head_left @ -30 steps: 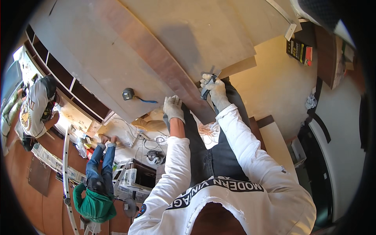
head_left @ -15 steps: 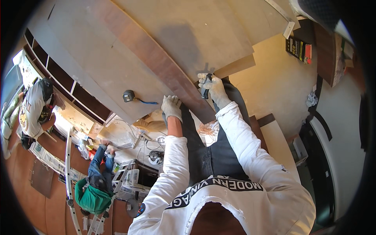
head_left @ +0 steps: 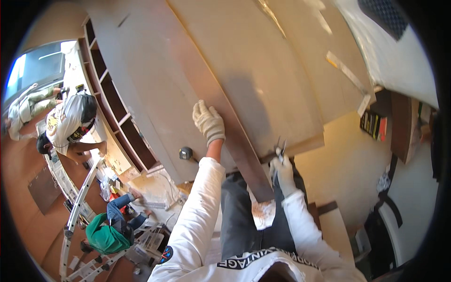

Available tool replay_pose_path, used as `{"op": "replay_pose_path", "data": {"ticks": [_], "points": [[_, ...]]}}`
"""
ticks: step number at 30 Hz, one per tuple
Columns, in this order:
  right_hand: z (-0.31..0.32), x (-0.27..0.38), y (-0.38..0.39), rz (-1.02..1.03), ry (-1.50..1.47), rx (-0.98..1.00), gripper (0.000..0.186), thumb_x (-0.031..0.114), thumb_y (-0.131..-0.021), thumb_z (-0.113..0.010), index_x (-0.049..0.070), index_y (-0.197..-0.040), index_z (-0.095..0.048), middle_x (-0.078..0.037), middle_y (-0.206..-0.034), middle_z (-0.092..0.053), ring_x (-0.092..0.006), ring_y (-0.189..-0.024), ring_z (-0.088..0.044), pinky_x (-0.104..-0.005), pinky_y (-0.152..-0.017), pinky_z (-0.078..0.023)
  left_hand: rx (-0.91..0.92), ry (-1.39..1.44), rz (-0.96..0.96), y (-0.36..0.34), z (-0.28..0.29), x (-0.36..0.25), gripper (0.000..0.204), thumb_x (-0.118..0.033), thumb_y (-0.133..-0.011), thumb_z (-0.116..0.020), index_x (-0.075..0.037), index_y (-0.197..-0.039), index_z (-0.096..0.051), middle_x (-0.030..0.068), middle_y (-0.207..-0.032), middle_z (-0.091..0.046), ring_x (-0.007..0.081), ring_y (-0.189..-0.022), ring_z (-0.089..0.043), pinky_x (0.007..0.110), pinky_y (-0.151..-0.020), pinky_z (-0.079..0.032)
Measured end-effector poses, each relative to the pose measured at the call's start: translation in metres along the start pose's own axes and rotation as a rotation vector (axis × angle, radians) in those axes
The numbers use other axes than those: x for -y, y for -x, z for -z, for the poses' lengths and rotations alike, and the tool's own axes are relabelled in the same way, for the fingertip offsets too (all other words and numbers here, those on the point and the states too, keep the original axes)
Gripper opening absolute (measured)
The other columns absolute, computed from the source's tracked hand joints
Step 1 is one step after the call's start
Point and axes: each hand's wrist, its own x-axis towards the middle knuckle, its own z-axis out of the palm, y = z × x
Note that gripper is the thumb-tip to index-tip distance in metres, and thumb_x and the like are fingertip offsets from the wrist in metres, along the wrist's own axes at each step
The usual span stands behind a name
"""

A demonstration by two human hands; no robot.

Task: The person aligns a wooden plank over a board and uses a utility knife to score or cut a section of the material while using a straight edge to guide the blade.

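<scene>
My left hand (head_left: 208, 121), in a pale knit glove, lies with outstretched fingers on a long reddish-brown board strip (head_left: 242, 152) atop large grey-brown panels (head_left: 155, 84). My right hand (head_left: 283, 171), also gloved, is closed on a dark hand tool (head_left: 281, 152) with thin metal tips, just right of the strip at the panels' near edge. A black tape measure (head_left: 186, 153) rests on the panel to the left of my left forearm. My legs in dark trousers are beneath the near end of the strip.
Co-workers (head_left: 68, 122) work at the left near a long shelving unit (head_left: 105, 84); one in green (head_left: 107, 233) is beside an aluminium ladder (head_left: 75, 216). A metal straightedge (head_left: 347, 75) lies at the right, with a box (head_left: 373, 124), wooden boards (head_left: 401, 127) and plastic sheeting (head_left: 390, 56).
My left hand has moved forward up the strip, fingers outstretched. My right hand has shifted with the tool, which stays gripped. The whole view has swung, so the panels appear lower and further right.
</scene>
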Motion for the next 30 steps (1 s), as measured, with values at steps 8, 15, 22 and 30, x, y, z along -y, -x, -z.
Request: {"op": "replay_pose_path", "data": {"ticks": [8, 15, 22, 30], "points": [[-0.007, 0.034, 0.031, -0.17, 0.174, 0.158, 0.048, 0.026, -0.109, -0.053, 0.013, -0.154, -0.047, 0.004, -0.086, -0.054, -0.0045, -0.067, -0.052, -0.021, -0.061, -0.048, -0.033, -0.114, -0.235, -0.112, -0.052, -0.024, 0.049, -0.027, -0.102, -0.057, -0.011, -0.147, -0.052, 0.0188, -0.16, -0.042, 0.0407, -0.148, -0.037, 0.058, -0.122, -0.027], [-0.004, 0.068, 0.012, -0.16, 0.262, 0.206, 0.039, 0.01, -0.097, -0.065, 0.004, -0.134, -0.056, -0.001, -0.087, -0.061, -0.0117, -0.071, -0.062, -0.0277, -0.069, -0.054, -0.069, -0.052, -0.174, -0.114, -0.06, -0.041, 0.041, -0.03, -0.103, -0.056, -0.011, -0.14, -0.057, 0.0154, -0.152, -0.051, 0.0387, -0.145, -0.042, 0.057, -0.122, -0.027], [-0.084, 0.119, -0.045, -0.148, 0.09, 0.256, 0.038, 0.007, -0.093, -0.07, 0.001, -0.127, -0.054, -0.007, -0.098, -0.064, -0.015, -0.075, -0.067, -0.0307, -0.067, -0.058, -0.044, -0.078, -0.15, -0.119, -0.061, -0.033, 0.044, -0.031, -0.099, -0.059, -0.015, -0.14, -0.058, 0.0126, -0.154, -0.051, 0.0358, -0.146, -0.041, 0.057, -0.123, -0.025], [-0.232, 0.176, -0.158, 0.141, 0.341, 0.291, 0.045, 0.011, -0.098, -0.068, -0.003, -0.137, -0.051, -0.004, -0.09, -0.059, -0.0134, -0.063, -0.059, -0.0297, -0.057, -0.053, 0.114, -0.017, -0.131, -0.12, -0.051, -0.028, 0.056, -0.029, -0.095, -0.057, -0.012, -0.148, -0.053, 0.0104, -0.159, -0.046, 0.0334, -0.152, -0.036, 0.058, -0.124, -0.021]]}}
